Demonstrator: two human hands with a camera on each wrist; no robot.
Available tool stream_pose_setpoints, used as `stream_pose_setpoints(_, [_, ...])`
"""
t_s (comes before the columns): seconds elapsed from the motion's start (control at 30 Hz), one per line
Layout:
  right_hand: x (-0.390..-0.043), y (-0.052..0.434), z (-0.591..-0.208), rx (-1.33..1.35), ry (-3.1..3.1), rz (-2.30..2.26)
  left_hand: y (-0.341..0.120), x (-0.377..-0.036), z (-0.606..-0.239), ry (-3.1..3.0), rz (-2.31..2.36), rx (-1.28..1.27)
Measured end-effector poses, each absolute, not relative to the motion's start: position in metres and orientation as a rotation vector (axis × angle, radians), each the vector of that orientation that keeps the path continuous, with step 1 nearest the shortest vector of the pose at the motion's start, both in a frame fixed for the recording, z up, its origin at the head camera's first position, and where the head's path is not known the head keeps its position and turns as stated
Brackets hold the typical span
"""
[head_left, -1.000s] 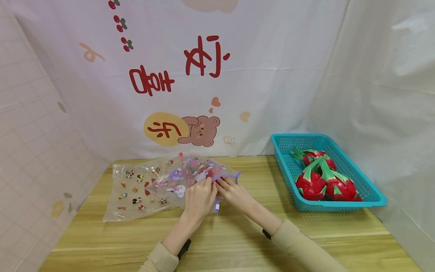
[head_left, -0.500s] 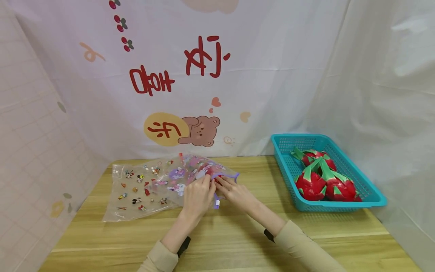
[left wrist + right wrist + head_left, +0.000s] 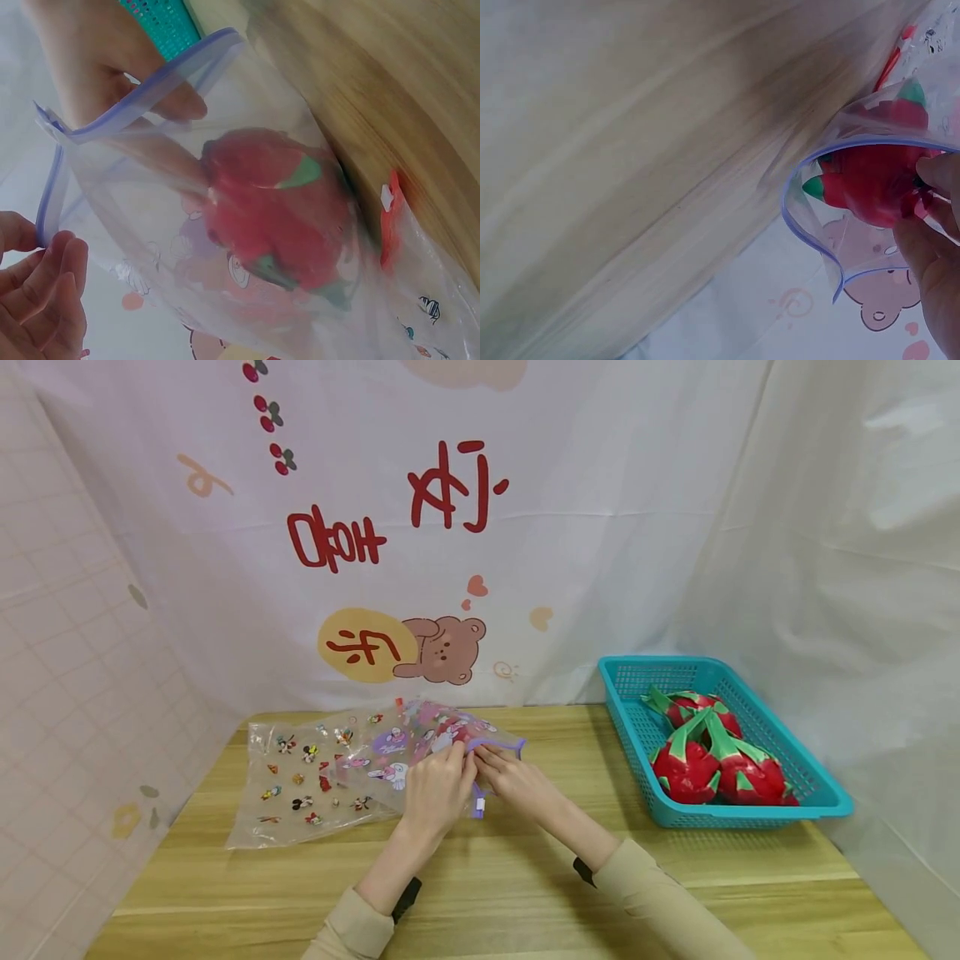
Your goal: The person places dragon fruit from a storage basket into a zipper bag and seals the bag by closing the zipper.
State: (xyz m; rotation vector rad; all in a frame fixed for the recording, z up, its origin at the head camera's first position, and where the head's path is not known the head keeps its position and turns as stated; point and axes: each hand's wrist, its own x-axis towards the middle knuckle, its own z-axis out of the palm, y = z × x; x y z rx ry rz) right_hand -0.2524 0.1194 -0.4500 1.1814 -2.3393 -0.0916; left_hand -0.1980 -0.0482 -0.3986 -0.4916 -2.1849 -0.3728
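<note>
A clear zip bag [image 3: 442, 735] with a purple zip edge and printed characters stands tilted, with its mouth toward me. Inside it lies a red dragon fruit [image 3: 277, 202] with green tips, seen through the plastic. My left hand [image 3: 437, 793] pinches the purple rim between thumb and fingers, as the left wrist view shows. My right hand [image 3: 517, 785] reaches into the mouth, its fairly straight fingers [image 3: 919, 247] touching the near end of the fruit. In the head view, the hands largely hide the fruit.
A second clear printed bag [image 3: 300, 793] lies flat on the wooden table [image 3: 525, 893] at left, partly under the first. At right stands a turquoise basket [image 3: 660, 814] with several dragon fruits [image 3: 686, 768]. A white printed cloth [image 3: 570, 568] hangs behind.
The red of the fruit at the bag's mouth is less visible in the head view. The rim and hands have shifted slightly. The basket and flat bag stay put.
</note>
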Motion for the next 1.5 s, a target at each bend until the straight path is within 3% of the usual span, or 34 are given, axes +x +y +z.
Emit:
stream_pose_setpoints(0.93, [-0.274,0.101,-0.446,1.160,-2.520,-0.005,-0.047,-0.194,-0.398,-2.194,-0.336,-0.483])
stream_pose_setpoints(1.5, [-0.261,0.139,-0.437,1.190,-2.405,0.095,-0.052,-0.194,-0.401,-2.213,-0.361,-0.486])
